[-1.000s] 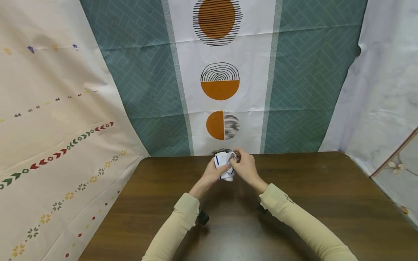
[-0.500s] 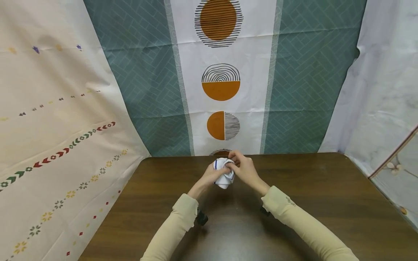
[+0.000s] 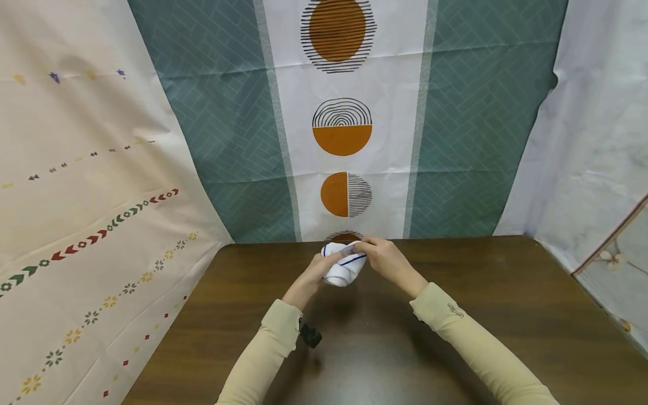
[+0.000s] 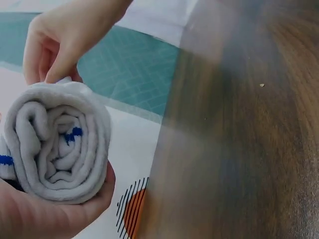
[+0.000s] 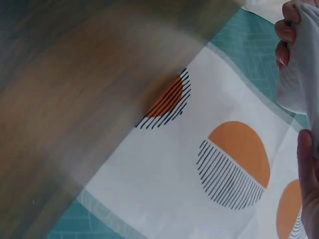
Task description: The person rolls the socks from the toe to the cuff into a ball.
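A rolled-up pair of white socks (image 3: 342,275) with blue stripes is held in the air over the far part of the table. My left hand (image 3: 310,274) grips the roll from the left, its thumb across the near side. From the right, my right hand (image 3: 387,260) pinches the socks' upper edge. Layered coils of the roll (image 4: 92,154) face the left wrist view, with a blue band showing inside. There the right hand's fingers (image 4: 65,62) hold the top edge. In the right wrist view, the stretched fabric (image 5: 299,82) spans between both hands at the right border.
A dark brown wooden table (image 3: 243,337) lies beneath the hands. Behind it hangs a green and white cloth (image 3: 228,169) with orange circles. A cream patterned cloth (image 3: 101,225) covers the left side, a pale marbled one (image 3: 597,140) the right.
The sock roll has turned and shifted slightly left, and its blue stripe now runs slantwise toward the right hand. The right hand has drawn the edge over to the right.
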Available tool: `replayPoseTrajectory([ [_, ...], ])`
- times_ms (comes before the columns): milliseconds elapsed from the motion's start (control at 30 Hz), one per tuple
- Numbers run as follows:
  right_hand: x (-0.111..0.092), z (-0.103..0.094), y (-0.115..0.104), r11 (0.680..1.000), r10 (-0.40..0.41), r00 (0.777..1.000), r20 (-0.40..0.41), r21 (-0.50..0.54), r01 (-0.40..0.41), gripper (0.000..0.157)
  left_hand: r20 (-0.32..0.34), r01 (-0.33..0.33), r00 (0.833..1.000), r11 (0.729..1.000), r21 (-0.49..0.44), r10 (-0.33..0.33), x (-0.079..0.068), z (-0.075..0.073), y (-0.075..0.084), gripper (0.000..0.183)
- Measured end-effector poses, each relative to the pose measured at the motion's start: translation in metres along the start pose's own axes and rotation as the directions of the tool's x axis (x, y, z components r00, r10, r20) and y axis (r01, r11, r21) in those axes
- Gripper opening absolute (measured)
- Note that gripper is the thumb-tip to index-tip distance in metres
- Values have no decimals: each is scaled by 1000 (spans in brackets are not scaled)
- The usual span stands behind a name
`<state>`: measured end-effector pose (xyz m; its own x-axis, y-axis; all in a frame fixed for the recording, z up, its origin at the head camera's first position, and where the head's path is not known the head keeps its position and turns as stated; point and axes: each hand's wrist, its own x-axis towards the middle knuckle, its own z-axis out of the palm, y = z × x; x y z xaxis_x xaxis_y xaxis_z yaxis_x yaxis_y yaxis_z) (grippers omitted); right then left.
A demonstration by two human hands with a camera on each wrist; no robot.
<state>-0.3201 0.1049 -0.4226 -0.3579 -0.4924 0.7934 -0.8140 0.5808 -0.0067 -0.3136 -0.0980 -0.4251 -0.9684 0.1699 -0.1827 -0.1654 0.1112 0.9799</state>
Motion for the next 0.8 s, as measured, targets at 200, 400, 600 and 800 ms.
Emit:
replayPoseTrajectory([
  [200, 7, -1, -6, 982, 151, 986, -66, 128, -142, 19, 143, -44, 989, 988, 150, 23, -7, -2, 1, 37],
  [400, 14, -3, -9, 897, 273, 949, 156, 316, -310, 25, 337, -227, 935, 916, 332, 109, -15, -8, 11, 29],
  [600, 7, -7, -6, 818, 213, 883, 417, 418, -395, 31, 493, -371, 865, 785, 497, 97, -22, -12, 18, 28],
  [800, -1, -11, 0, 852, 81, 895, 440, 435, -291, 20, 502, -320, 865, 792, 519, 21, -25, -10, 18, 45],
])
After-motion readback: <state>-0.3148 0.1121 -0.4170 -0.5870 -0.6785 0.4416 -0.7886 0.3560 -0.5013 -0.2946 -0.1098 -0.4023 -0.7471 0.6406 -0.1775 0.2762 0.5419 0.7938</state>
